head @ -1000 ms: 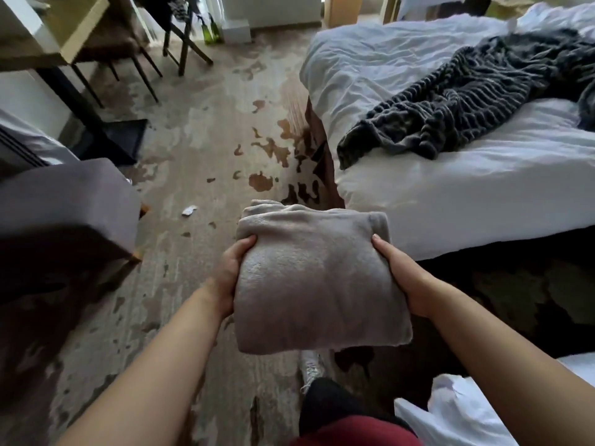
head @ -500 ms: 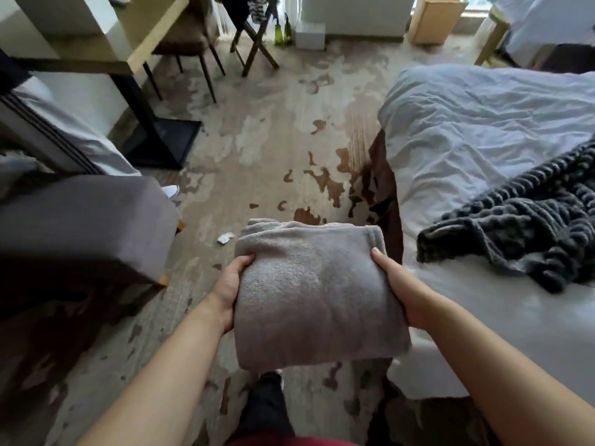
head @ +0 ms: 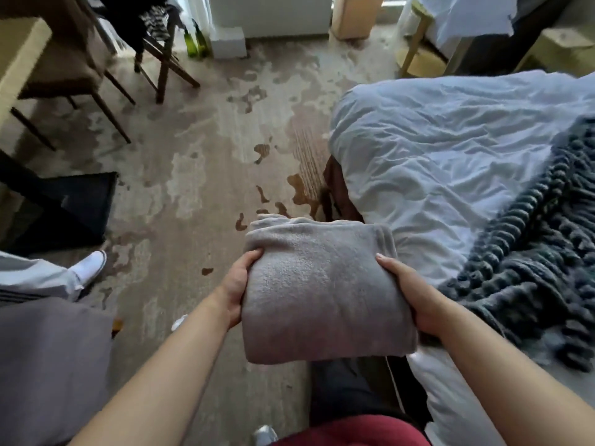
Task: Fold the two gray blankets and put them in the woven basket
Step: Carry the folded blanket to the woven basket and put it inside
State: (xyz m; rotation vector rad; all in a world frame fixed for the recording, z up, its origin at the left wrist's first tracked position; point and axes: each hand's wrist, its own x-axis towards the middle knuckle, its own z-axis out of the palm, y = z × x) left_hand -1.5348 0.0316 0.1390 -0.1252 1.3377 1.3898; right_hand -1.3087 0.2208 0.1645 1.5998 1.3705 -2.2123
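- The view is swinging leftward across the room, so the bed is sliding toward the right edge, and the dark knitted blanket on it is now being cut off there.
- A white shoe and a pale trouser leg are coming into sight at the left edge.
- The wooden chairs, green bottles and cardboard box at the far wall are showing more fully.
- The folded gray blanket is now overlapping the bed's near corner.
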